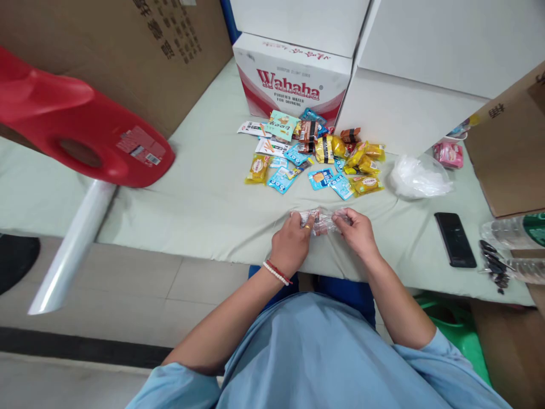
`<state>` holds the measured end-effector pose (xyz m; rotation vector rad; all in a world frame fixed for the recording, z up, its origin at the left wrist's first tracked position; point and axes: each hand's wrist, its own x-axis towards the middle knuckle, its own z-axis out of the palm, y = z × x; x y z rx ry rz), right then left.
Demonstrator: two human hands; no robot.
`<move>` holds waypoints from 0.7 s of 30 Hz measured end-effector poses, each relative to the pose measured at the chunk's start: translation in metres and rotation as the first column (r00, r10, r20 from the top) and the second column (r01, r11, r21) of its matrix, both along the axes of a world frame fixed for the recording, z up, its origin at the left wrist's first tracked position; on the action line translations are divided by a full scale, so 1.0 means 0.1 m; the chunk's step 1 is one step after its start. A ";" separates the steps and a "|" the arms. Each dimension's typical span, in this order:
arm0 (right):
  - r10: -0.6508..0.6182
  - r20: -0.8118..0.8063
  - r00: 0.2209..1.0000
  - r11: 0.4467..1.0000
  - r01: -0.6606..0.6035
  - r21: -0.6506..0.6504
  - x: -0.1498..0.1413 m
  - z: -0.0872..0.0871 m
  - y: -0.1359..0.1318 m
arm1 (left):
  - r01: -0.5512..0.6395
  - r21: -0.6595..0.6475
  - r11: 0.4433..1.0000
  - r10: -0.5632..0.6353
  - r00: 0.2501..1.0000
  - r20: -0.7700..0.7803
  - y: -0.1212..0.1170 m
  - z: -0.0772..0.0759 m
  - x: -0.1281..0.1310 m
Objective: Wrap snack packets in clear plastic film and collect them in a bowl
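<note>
Near the front edge of the cloth-covered surface (204, 221), my left hand (293, 241) and my right hand (356, 228) hold a clear plastic bag (327, 218) stretched between them. Something reddish-brown shows through the plastic; its kind I cannot make out. My left fingers press on the bag's left part, and my right fingers pinch its right end. Just beyond lies a spread of small packaged snacks: blue packets (281, 179), yellow-wrapped pieces (365, 184), white packets (272, 147) and a green packet (281, 125).
A white Wahaha carton (293, 79) stands behind the snacks. On the left are a red jug (85, 125) and a white roll (72, 250) jutting past the edge. To the right lie crumpled clear plastic bags (419, 177), a black phone (455, 240) and plastic bottles (506, 232).
</note>
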<state>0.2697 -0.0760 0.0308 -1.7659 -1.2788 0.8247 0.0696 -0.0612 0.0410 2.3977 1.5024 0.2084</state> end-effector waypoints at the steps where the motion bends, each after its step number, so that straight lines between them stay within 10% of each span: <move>1: 0.005 0.027 1.000 0.999 -0.006 0.042 -0.05 0.05 0.00 | 0.008 0.009 1.000 -0.008 1.000 0.001 -0.01 -0.01 0.01; 11: 0.316 0.373 0.872 0.904 -0.397 0.161 -0.65 0.05 0.25 | 0.046 -0.139 0.989 -0.004 0.958 0.288 0.12 -0.06 -0.17; 17: 0.308 0.439 0.844 0.894 -0.415 0.170 -0.68 -0.10 0.23 | -0.153 -0.354 0.923 0.364 0.651 0.667 0.19 -0.23 -0.53; 21: 0.290 0.411 0.864 0.899 -0.394 0.194 -0.66 -0.10 0.20 | -0.315 -0.254 0.914 0.401 0.788 0.467 0.18 -0.33 -0.44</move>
